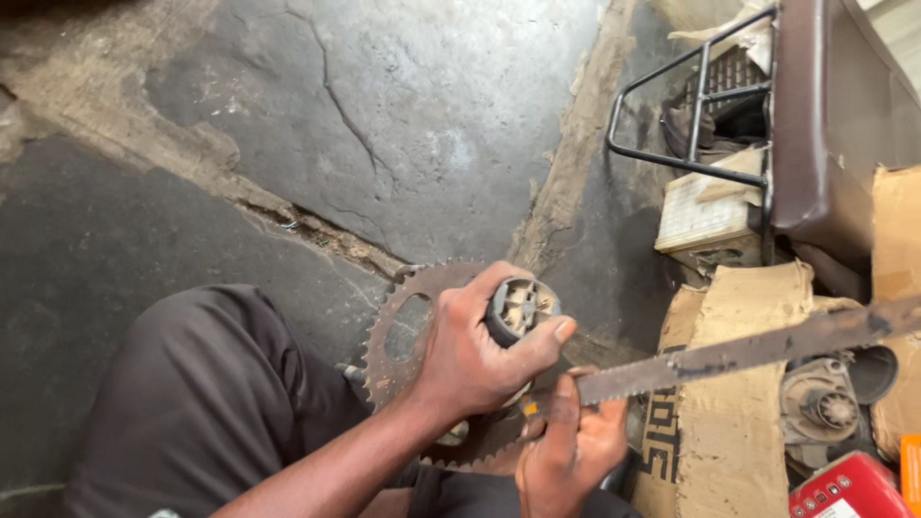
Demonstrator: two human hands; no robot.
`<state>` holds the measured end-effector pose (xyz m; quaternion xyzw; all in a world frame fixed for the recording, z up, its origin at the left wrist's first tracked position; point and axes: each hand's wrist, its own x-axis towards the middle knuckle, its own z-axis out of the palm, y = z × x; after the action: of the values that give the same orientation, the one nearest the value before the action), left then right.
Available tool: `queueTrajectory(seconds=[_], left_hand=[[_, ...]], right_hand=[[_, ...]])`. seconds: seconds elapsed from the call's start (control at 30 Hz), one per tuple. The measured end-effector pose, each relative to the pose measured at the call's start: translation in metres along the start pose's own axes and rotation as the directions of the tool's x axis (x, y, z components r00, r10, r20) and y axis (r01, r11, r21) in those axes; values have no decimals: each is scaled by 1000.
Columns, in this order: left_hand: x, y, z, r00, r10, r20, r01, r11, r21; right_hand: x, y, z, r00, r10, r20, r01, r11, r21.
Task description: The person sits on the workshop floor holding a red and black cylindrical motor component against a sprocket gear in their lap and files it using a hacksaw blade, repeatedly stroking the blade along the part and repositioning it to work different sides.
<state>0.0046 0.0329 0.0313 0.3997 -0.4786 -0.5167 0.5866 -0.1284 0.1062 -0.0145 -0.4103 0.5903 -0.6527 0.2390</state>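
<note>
While gripped: sprocket hub (518, 309), file (748, 353)

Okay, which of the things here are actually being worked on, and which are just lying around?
In use:
- rusty sprocket, gripped by the left hand
- hub piece under that hand's fingers
- long flat metal file, held by the right hand

Lying about:
- torn cardboard
- red container
- small motor part
- metal rack

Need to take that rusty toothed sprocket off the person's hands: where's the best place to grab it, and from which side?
Probably the sprocket is best gripped at its exposed left rim, pinching across the flat plate through the oval cutout, coming from the left above the knee. The left hand covers the hub, and the right hand with the long flat blade blocks the right side. The teeth look sharp.
</note>
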Motion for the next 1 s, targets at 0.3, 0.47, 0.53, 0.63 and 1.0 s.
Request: queueTrajectory(seconds=[0.3,0.47,0.53,0.63,1.0], left_hand=[[-1,0,-3,1000,-25,11,25,999,-25],[-4,0,-2,999,28,16,-27,1000,-10],[-4,0,-1,1000,4,14,-4,1000,-31],[-5,1,-2,1000,-14,11,14,1000,-21],[1,0,1,999,-39,22,39,999,32]], right_hand=[[1,-3,0,996,-76,40,78,994,-73],[1,0,-4,990,-140,12,140,985,-103],[0,1,-4,997,-79,14,80,989,-122],[-6,1,-3,999,-41,11,42,992,-120],[5,9,2,990,-140,-7,140,990,-35]])
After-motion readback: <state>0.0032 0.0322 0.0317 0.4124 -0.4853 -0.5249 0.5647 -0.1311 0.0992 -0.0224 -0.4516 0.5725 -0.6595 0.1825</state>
